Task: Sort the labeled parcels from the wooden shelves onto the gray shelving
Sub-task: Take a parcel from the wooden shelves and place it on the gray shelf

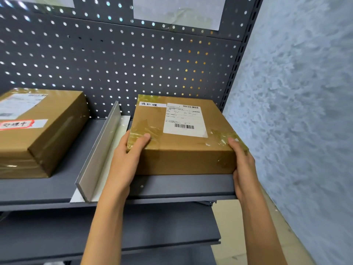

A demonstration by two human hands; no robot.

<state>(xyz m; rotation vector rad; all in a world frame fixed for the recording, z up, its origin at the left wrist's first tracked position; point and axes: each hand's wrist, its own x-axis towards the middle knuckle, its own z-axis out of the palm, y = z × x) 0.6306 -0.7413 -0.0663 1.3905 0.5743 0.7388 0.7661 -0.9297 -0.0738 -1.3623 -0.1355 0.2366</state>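
A flat brown cardboard parcel (183, 148) with a white shipping label and a handwritten white strip rests on the right section of the gray shelf (181, 183). My left hand (127, 161) grips its near left corner, thumb on top. My right hand (243, 165) clasps its near right corner, thumb on the taped top edge. A second, thicker brown parcel (38, 131) with a red-outlined label lies on the left section of the same shelf.
A metal divider (99, 152) stands between the two shelf sections. A dark gray pegboard (114, 60) backs the shelf. A lower gray shelf (152, 232) juts out beneath. A textured pale wall (305, 111) closes the right side.
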